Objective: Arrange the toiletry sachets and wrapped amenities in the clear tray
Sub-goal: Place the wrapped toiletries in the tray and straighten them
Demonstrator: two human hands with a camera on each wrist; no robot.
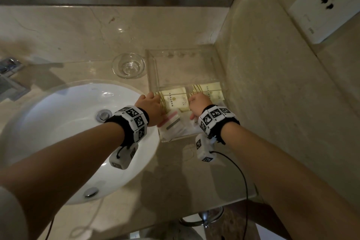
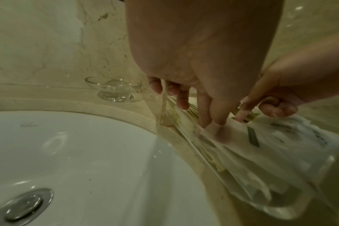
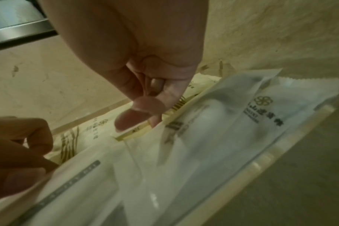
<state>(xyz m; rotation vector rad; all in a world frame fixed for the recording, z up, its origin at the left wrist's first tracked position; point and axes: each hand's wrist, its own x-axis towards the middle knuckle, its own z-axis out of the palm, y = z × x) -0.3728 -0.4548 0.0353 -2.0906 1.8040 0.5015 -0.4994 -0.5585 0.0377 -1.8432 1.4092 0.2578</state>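
Head view: both hands reach into the near end of the clear tray point(image 1: 152, 68), a rectangular acrylic box on a beige marble counter point(image 1: 68, 31) in the corner by the wall. The left hand point(image 1: 150, 106) lies at the tray's left side, fingers down on a frosted white wrapped amenity point(image 1: 171, 125); the right hand point(image 1: 198, 104) is bent over the cream sachets point(image 1: 176, 99) printed with gold lines. A round glass dish point(image 1: 128, 65) stands just left of the tray, and a white oval basin point(image 1: 68, 132) lies beneath the left forearm.

Left wrist view: the left hand point(image 2: 186, 61) has its fingers extended, fingertips point(image 2: 213, 123) pressing the matte plastic wrapper point(image 2: 281, 145) inside the tray's transparent wall. The right hand point(image 2: 281, 94) sits just beside it, fingers curled.

Right wrist view: the right hand point(image 3: 137, 73) pinches the edge of a thin cream sachet point(image 3: 133, 133) between thumb and fingers, above crinkled translucent packets point(image 3: 213, 137) bearing a flower logo. Motion blur softens the detail.
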